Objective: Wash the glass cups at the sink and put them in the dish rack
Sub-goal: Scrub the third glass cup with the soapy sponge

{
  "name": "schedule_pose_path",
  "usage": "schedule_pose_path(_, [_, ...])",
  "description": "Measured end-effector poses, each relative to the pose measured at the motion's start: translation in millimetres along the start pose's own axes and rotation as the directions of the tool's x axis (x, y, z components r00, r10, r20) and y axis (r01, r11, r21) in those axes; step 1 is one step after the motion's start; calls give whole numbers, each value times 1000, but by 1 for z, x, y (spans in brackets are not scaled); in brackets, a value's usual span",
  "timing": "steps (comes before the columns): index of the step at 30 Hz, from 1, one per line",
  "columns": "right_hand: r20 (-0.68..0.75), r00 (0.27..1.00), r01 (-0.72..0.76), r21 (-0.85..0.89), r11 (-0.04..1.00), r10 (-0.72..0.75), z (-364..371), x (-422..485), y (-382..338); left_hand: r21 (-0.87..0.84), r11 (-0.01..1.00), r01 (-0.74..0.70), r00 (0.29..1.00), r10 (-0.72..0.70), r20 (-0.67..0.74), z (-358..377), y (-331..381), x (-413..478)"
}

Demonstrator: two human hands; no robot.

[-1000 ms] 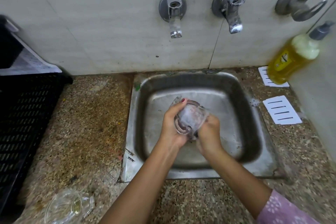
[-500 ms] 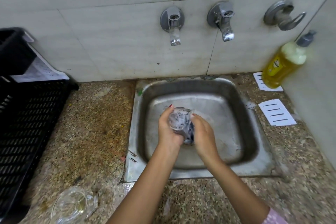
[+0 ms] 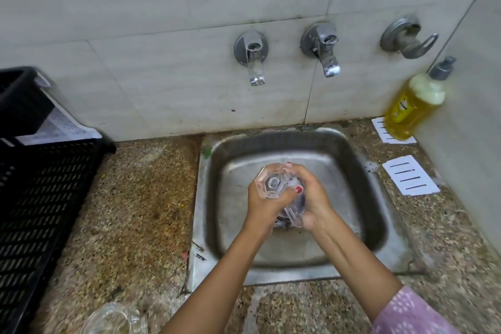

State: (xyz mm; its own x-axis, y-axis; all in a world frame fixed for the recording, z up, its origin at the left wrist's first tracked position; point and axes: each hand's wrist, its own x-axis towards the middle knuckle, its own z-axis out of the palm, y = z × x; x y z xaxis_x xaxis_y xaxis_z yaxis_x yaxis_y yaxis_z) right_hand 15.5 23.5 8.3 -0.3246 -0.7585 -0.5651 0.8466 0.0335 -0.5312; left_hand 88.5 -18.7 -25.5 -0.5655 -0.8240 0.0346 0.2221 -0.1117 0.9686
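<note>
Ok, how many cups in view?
2. One cup in left hand and right hand over the sink; second cup on the counter, bottom left. Others may be hidden.

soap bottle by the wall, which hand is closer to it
Right. The right hand grips the glass cup on the side toward the soap bottle; the left hand holds the cup's far side, farther away.

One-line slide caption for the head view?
Left hand and right hand grip a glass cup over the steel sink, dish rack at left.
</note>
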Motion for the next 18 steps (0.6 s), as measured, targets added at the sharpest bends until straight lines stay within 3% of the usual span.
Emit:
schedule_pose_path(2, [-56,998,0,17,1000,1,1,4,-2,-64,996,60,990,-51,133,-7,2,2])
schedule_pose_path(3, [-105,994,19,26,999,-16,0,7,-2,-188,972,143,976,-106,191,-11,2,3])
schedule_pose_path(5, [-228,969,89,-41,995,-96,-5,14,-5,-489,774,403,911,-289,293,-14,8,4])
schedule_pose_path(7, [-301,910,163,-370,915,-284,-14,21,-6,-544,609,578,811,-499,304,-11,10,6])
schedule_pose_path(9, [-283,847,177,-649,740,-450,-18,22,-3,-442,564,698,690,-694,205,-5,9,9])
schedule_pose_path(10, [-283,837,161,-691,705,-469,-21,24,-1,-426,544,723,648,-748,143,-5,7,9])
schedule_pose_path(15, [-340,926,-39,-523,851,-166,-34,32,7,-417,497,761,551,-835,12,-3,7,5])
schedule_pose_path(18, [-365,916,-28,-467,884,-164,-41,38,12,-464,431,774,516,-854,66,-6,5,5])
